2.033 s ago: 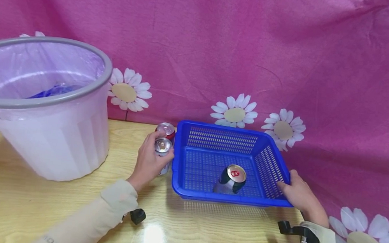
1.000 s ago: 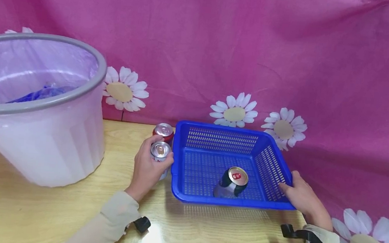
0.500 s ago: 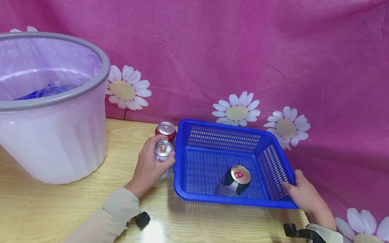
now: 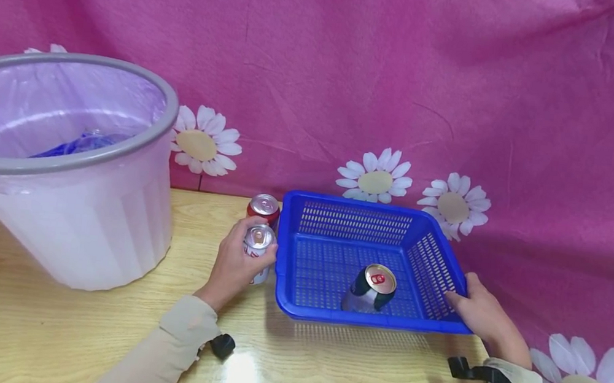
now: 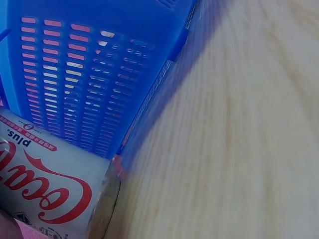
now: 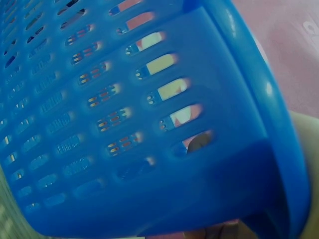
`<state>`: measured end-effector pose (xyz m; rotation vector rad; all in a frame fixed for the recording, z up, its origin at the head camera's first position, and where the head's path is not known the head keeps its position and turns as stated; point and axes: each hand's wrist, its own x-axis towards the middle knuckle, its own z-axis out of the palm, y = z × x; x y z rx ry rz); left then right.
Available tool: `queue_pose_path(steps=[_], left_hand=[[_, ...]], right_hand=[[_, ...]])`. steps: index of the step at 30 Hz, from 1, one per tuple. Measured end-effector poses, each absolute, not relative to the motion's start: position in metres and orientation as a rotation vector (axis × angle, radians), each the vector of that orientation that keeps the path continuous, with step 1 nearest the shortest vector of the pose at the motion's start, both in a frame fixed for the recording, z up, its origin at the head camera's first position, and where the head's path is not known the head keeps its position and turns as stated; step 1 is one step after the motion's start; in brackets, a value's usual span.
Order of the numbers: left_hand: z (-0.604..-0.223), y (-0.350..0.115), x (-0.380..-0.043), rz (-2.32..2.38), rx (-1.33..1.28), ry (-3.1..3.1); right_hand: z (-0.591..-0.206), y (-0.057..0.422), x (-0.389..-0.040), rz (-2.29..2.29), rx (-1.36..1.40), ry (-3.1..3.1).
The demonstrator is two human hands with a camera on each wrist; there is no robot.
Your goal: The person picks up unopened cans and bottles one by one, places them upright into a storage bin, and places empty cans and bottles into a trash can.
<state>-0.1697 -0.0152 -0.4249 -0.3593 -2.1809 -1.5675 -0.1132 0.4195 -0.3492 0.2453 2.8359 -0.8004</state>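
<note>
My left hand [image 4: 234,265] grips a white Coca-Cola can [image 4: 260,238] with thumb and fingers around its sides. In the left wrist view the can's red lettering [image 5: 47,194] shows, close beside the basket's slotted wall. A red can [image 4: 264,207] stands right behind the white one. The blue plastic basket [image 4: 339,315] is just to their right, holding one dark-and-silver can [image 4: 368,290] with a red tab, leaning a little. With its thumb over the right rim, my right hand [image 4: 486,313] holds the basket; in the right wrist view the slotted basket wall [image 6: 214,169] fills most of the picture.
On the left of the wooden table [image 4: 168,363] stands a large white bin [image 4: 86,232] with a grey rim and a clear liner; something blue [image 4: 81,144] lies inside. Behind hangs a magenta cloth [image 4: 317,81] with daisies.
Both hands keep their holds on the white can and the basket. The whole view shifts slightly; the cans and the basket stay in nearly the same places relative to each other.
</note>
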Motion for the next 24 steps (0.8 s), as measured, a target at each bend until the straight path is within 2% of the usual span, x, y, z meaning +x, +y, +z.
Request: queue_pose_path(steps=[24], left_hand=[[-0.4255, -0.0217, -0.1708, -1.807, -0.396, -2.236]], right_hand=[[-0.3489, 0.4211, -0.1135, -0.759, 0.208, 2.875]])
